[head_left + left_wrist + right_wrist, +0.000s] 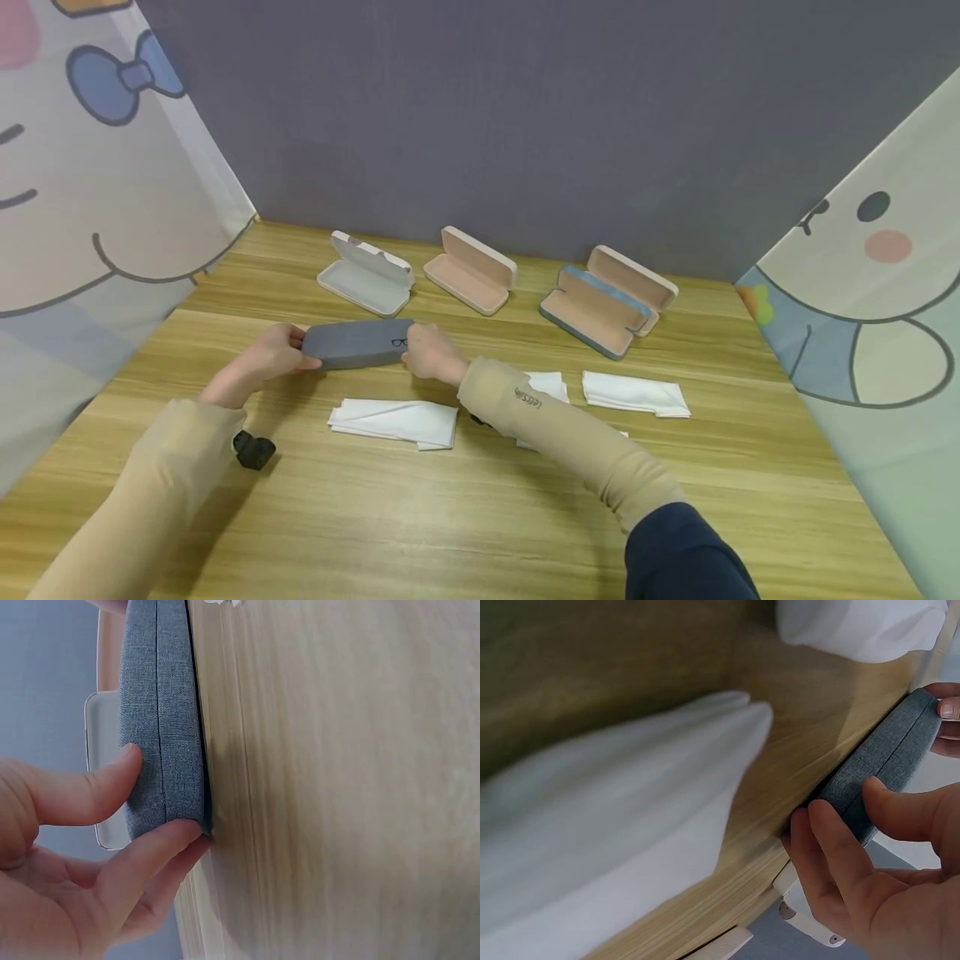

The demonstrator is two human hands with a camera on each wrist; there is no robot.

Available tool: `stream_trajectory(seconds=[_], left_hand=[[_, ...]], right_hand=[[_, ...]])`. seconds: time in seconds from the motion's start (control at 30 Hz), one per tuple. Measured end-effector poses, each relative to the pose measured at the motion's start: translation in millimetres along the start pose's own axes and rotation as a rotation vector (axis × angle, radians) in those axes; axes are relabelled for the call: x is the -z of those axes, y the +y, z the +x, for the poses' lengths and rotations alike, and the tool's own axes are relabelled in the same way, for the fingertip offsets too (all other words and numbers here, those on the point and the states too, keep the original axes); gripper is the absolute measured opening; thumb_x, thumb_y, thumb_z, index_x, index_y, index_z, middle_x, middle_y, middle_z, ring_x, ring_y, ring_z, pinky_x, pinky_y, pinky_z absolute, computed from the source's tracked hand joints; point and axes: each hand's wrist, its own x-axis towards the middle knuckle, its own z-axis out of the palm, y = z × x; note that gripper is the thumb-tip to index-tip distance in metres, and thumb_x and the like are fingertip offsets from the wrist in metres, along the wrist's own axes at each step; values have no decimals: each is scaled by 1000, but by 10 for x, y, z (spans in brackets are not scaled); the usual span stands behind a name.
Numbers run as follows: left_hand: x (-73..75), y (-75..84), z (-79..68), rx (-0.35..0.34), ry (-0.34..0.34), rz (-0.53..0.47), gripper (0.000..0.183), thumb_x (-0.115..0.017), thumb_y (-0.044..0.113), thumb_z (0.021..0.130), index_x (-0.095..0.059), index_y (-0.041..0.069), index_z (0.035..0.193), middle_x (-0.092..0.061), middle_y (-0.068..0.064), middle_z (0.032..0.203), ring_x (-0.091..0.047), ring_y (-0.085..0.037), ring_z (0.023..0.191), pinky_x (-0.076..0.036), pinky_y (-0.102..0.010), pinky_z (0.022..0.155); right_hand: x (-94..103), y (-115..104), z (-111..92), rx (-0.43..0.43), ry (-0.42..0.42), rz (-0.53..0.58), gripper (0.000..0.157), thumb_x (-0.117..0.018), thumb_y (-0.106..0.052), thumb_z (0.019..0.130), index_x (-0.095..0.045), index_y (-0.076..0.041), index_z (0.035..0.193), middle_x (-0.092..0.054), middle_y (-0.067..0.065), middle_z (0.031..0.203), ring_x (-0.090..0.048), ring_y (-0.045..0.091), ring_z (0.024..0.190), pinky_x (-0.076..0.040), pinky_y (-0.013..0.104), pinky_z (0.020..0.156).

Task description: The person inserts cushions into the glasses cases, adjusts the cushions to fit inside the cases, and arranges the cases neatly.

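Observation:
A closed grey fabric glasses case (pixel 356 342), with a small glasses print near its right end, is held between both hands just at the table surface. My left hand (pixel 277 354) grips its left end; in the left wrist view the thumb (pixel 112 784) is on the lid side and the fingers (pixel 154 862) curl under the bottom edge. At the other end my right hand (pixel 433 352) pinches the case, and the right wrist view shows its thumb (pixel 900 810) on one side and fingertips on the other. The lid seam looks closed.
Behind stand open cases: a white one (pixel 365 286), a pink-lined one (pixel 467 283), a blue one (pixel 588 321) and another pink-lined one (pixel 637 279) overlapping it. Folded white cloths (pixel 397 421) lie nearer, one partly under the right forearm, another cloth (pixel 633 393) to the right.

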Motion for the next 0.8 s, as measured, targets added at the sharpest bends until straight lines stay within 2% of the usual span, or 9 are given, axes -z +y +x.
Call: stream_trajectory(seconds=[0.27, 0.5, 0.57, 0.67, 0.73, 0.8], left_hand=[[8, -8, 14, 23, 3, -12, 73, -62, 8, 91, -17, -25, 139, -29, -43, 139, -42, -47, 124, -52, -30, 88], [24, -68, -21, 28, -26, -78, 79, -63, 12, 92, -13, -21, 143, -27, -41, 142, -41, -42, 126, -52, -20, 81], [34, -73, -37, 21, -40, -93, 81, -63, 14, 93, -11, -20, 144, -24, -41, 144, -41, -43, 127, -53, -24, 87], [52, -40, -67, 16, -34, -85, 83, -61, 19, 94, -7, -19, 145, -19, -41, 147, -37, -48, 131, -49, -40, 100], [65, 22, -94, 12, 4, -45, 85, -60, 23, 95, -7, -17, 146, -17, -40, 149, -32, -52, 133, -41, -53, 106], [76, 114, -113, -1, 74, 8, 85, -60, 27, 94, -9, -16, 146, -17, -39, 150, -29, -54, 133, -36, -59, 107]], right_hand=[[-9, 20, 2, -2, 17, 22, 40, -58, -17, 96, -49, -11, 57, -40, -3, 54, -39, 7, 44, -35, 17, 42], [-20, 46, -11, 4, 34, 40, 35, -59, -19, 95, -52, -9, 63, -44, 0, 64, -43, 10, 52, -37, 18, 48], [-12, 58, -16, 5, 26, 66, 34, -61, -21, 95, -52, -9, 65, -43, -1, 62, -41, 9, 51, -36, 18, 47], [4, 93, -18, 15, -9, 117, 38, -62, -26, 94, -48, -10, 62, -38, -3, 55, -37, 8, 45, -33, 17, 44], [20, 127, -13, 26, -29, 170, 39, -63, -28, 94, -46, -12, 62, -37, -5, 51, -34, 6, 42, -31, 17, 42], [47, 165, -10, 33, -53, 200, 44, -61, -30, 94, -44, -12, 58, -36, -5, 47, -31, 5, 39, -29, 17, 40]])
